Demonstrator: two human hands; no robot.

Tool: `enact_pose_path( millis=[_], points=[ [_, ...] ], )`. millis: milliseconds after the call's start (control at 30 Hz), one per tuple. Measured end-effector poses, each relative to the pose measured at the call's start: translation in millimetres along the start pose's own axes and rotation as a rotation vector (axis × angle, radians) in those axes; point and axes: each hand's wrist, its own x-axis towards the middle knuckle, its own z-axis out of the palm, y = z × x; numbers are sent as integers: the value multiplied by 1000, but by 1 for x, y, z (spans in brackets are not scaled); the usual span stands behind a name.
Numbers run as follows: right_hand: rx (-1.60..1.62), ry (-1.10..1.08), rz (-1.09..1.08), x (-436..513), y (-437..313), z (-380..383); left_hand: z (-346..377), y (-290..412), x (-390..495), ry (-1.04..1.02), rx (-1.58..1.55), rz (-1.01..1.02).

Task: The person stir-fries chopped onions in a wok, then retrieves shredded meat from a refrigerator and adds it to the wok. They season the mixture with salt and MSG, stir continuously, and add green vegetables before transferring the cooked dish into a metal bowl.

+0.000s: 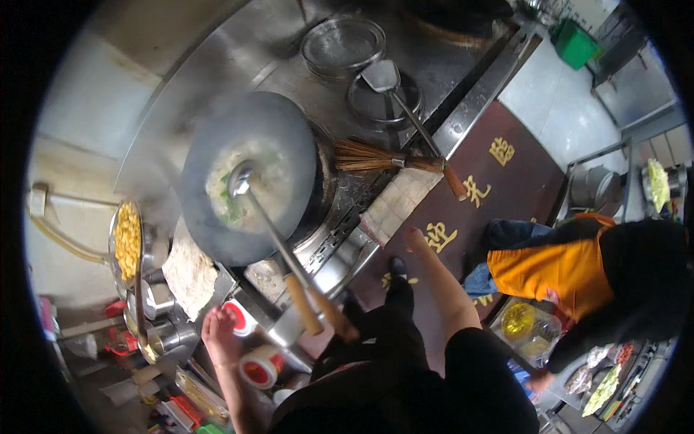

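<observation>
Steam rises from a dark wok (295,190) on the stove, holding pale broth with green pieces (230,209). A metal ladle (265,222) rests in it, its wooden handle (333,314) leaning out towards my body. Beside that is another wooden handle (302,306). Neither hand touches these handles. My left hand (219,328) is left of the stove, beside a white tub with a red lid (237,317) and below a pale cloth (187,271). Its fingers are loosely curled with nothing seen in them. My right hand (415,238), blurred, hangs near a folded cloth (401,203) on the stove's edge.
A bamboo brush (363,156) and a wok spatula (382,78) lie right of the wok, their handles jutting past the edge. A strainer of yellow pieces (128,241) sits at left. Behind at right, a co-worker in an orange apron (547,271) reaches towards a food counter (564,388).
</observation>
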Motion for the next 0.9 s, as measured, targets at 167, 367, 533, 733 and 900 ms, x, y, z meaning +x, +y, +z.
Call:
enact_pose_path(
  millis=[167,367,533,733,900],
  points=[
    [-321,75,-827,6,-27,68,2,-27,-42,161,123,-182],
    [-754,-96,-889,27,-37,50,24,-54,-36,266,168,-175],
    [-1066,-210,-994,22,-1,23,33,-61,-77,357,57,-158],
    [-1105,-229,-763,21,-51,35,27,-62,-91,477,37,-89],
    [-1165,-383,-749,24,-68,64,13,-90,-159,644,18,-158]
  ],
)
